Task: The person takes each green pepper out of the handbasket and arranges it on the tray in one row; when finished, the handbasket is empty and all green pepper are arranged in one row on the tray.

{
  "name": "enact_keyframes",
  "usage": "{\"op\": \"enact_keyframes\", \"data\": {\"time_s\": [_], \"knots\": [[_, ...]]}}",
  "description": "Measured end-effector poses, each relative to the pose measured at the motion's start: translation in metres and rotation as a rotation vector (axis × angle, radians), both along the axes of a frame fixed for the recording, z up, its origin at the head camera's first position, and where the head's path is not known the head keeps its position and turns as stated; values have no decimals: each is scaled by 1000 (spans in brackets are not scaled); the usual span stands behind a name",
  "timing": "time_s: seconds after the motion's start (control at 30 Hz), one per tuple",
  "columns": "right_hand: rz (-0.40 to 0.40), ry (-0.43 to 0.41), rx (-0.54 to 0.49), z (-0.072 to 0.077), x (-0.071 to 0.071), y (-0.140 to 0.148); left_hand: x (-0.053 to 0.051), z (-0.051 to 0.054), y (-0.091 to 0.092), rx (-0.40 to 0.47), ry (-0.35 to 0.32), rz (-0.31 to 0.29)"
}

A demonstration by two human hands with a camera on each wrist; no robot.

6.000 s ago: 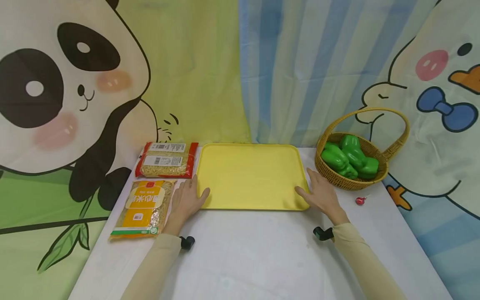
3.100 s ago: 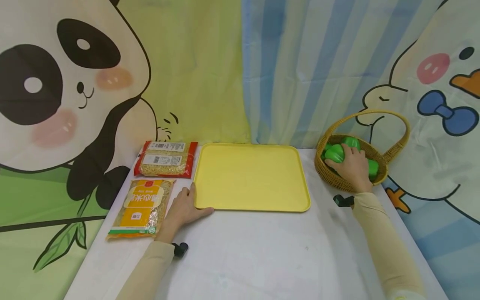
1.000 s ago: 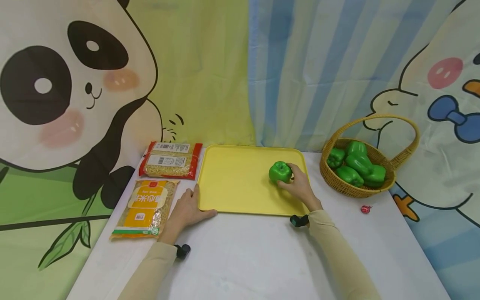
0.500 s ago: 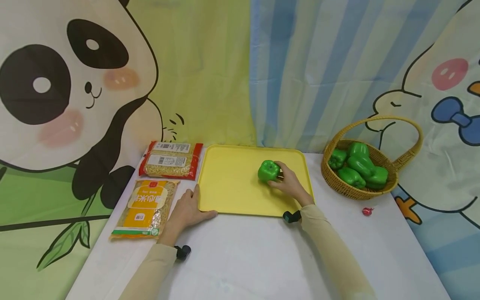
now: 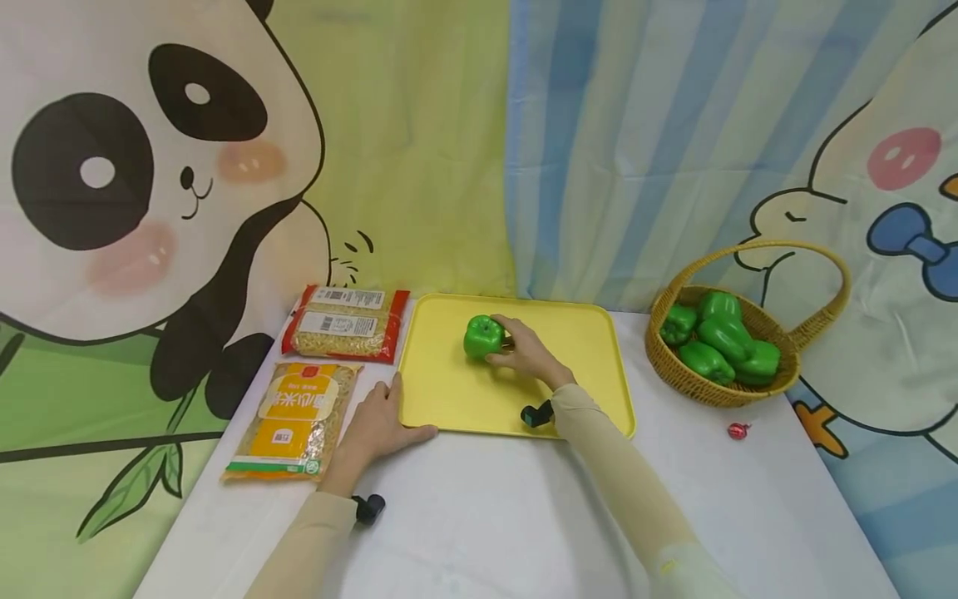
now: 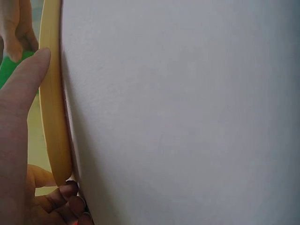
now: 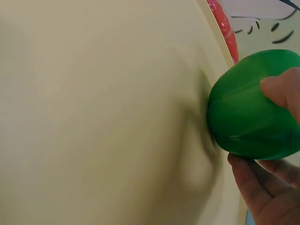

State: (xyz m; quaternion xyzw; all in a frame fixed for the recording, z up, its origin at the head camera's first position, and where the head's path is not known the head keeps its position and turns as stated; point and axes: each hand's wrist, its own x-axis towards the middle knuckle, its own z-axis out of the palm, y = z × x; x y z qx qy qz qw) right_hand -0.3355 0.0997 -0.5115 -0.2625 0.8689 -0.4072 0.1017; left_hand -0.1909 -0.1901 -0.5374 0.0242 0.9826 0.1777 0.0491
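In the head view my right hand [image 5: 530, 353] grips a green bell pepper [image 5: 482, 337] over the left half of a yellow tray [image 5: 591, 374]. Thumb and fingers pinch the pepper [image 7: 253, 108] from two sides in the right wrist view; a shadow falls on the tray close by. My left hand [image 5: 377, 424] holds the tray's near left corner. Seen from the left wrist, its thumb [image 6: 28, 77] lies on the tray rim [image 6: 55, 122] while the other fingers curl at the corner.
A wicker basket [image 5: 662, 374] with a tall handle holds several green peppers at the right. A small red wrapped candy [image 5: 738, 431] lies in front of it. Two bags of grain, one red-edged [image 5: 340, 324] and one orange [image 5: 295, 416], lie left of the tray.
My right hand took a pepper from the basket and brought it over the tray, moving left across it during the last second. My left hand stays at the tray's corner.
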Motion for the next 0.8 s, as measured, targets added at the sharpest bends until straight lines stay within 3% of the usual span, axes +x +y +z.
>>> {"op": "enact_keyframes", "data": {"time_s": [0.37,0.8], "knots": [[119,43,86,5,-5,-56,0,0,1,-2,-2,3],[182,69,147,6,-4,-102,0,1,0,-2,10,-7]]}}
